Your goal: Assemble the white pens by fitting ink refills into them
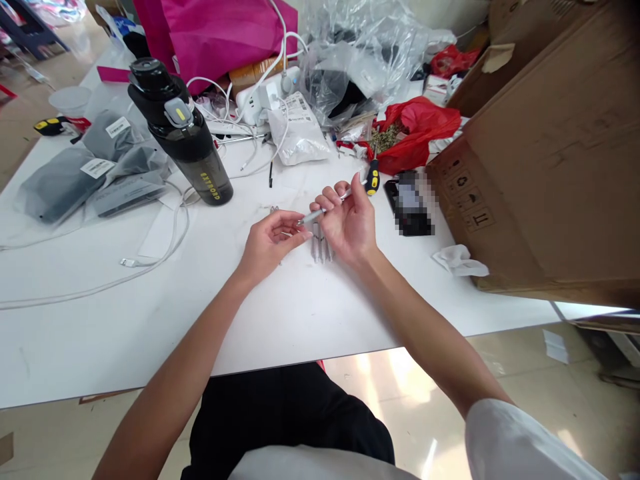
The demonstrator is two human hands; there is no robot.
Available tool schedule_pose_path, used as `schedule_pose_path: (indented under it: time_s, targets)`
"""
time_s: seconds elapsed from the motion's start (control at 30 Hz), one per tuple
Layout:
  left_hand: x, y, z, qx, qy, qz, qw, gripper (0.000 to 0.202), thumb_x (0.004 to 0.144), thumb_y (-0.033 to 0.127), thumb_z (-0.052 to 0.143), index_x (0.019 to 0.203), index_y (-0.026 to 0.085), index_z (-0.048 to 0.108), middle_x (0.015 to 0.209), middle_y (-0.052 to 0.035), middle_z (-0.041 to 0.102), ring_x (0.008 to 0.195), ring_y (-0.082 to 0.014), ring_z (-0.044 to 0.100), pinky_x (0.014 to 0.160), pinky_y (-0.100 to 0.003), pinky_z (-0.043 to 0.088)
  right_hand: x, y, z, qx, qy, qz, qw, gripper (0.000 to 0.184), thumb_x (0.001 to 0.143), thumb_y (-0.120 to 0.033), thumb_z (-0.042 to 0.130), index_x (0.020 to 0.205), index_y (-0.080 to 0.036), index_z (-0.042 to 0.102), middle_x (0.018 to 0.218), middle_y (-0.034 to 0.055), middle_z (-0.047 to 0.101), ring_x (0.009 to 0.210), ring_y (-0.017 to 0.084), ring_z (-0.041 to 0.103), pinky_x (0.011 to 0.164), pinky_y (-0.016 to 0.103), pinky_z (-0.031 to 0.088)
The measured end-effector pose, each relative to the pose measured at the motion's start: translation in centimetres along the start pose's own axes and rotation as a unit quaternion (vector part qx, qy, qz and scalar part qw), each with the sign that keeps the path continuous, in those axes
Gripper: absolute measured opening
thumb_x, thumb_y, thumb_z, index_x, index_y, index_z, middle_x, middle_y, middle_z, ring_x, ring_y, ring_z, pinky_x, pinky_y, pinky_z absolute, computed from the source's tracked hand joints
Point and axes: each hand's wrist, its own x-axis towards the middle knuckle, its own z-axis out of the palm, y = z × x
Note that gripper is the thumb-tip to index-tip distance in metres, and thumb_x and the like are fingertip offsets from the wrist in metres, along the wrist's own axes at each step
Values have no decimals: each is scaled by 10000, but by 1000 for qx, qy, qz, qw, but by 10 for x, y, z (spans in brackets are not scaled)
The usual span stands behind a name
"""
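A: Gripped in the right hand [350, 223]: a screwdriver [345, 194], shaft pinched between curled fingers, black-and-yellow handle pointing away toward the blurred phone [411, 203].

B: Left hand [273, 239]?

A: Fingers closed loosely at the shaft's tip; something small appears pinched there, but what exactly cannot be told.

B: Position?

A: Head view: both hands are held just above the white table [300, 313], centre. A few slim metal pieces [320, 245] are laid on the table between the hands, partly hidden.

B: Surroundings?

A: Dark water bottle [183, 133] stands to the left, grey packets [90, 173] beyond it. White cables [165, 247] are strewn nearby. Red bag [420, 130] behind the hands, large cardboard box [550, 153] at right, crumpled tissue [460, 260] beside it.
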Motion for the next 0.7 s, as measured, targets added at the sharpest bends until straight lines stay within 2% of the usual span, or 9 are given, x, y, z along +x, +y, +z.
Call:
schedule_pose_path:
  time_s: [0.07, 0.13, 0.2, 0.3, 0.43, 0.57, 0.7]
  targets:
    - [0, -1, 2, 3, 27, 12, 1000, 275, 835, 431, 992, 970, 221, 875, 858, -43, 795, 793, -187, 732, 761, -321, 604, -3, 4, 5, -14, 0, 14, 1000, 692, 892, -915, 739, 777, -282, 482, 727, -7, 521, 808, 207, 644, 741, 350, 608]
    - [1, 2, 0, 0, 72, 28, 997, 250, 875, 447, 953, 906, 213, 870, 814, -39, 782, 721, -175, 710, 697, -319, 595, -5, 8, 7, -31, -9, 34, 999, 679, 868, -926, 753, 817, -281, 549, 784, 4, 573, 855, 205, 665, 746, 332, 604]
    - [3, 6, -6, -13, 97, 40, 994, 251, 856, 417, 972, 984, 218, 885, 854, -38, 802, 747, -177, 735, 699, -311, 603, -6, 12, 7, -39, -20, 46, 998, 658, 857, -921, 770, 865, -281, 619, 788, -3, 582, 806, 185, 647, 717, 312, 590]
    - [6, 12, -14, -27, 87, 50, 995, 371, 810, 383, 1019, 1127, 240, 891, 923, -39, 831, 817, -191, 777, 758, -315, 627, -7, 16, 6, -35, -43, 55, 997, 625, 857, -883, 807, 927, -272, 698, 740, -30, 548, 683, 148, 576, 648, 295, 554]
    - [8, 12, -19, -26, 97, 62, 993, 383, 851, 494, 998, 1102, 227, 885, 915, -54, 831, 824, -196, 784, 870, -357, 640, -7, 21, 3, -38, -53, 68, 996, 565, 832, -775, 909, 924, -245, 735, 725, -48, 575, 621, 112, 527, 611, 280, 527]
    - [8, 11, -19, -24, 110, 74, 991, 401, 863, 587, 971, 960, 222, 837, 788, -25, 745, 701, -162, 685, 723, -320, 567, -6, 25, 0, -31, -61, 51, 996, 550, 772, -697, 991, 807, -233, 698, 682, -61, 589, 582, 88, 481, 574, 263, 496]
    - [7, 11, -19, 20, 113, 82, 990, 495, 906, 695, 889, 785, 242, 732, 684, 3, 607, 638, -152, 556, 625, -315, 454, -6, 29, -1, -62, -68, 15, 996, 536, 779, -690, 985, 769, -240, 695, 659, -60, 602, 569, 92, 481, 576, 270, 496]
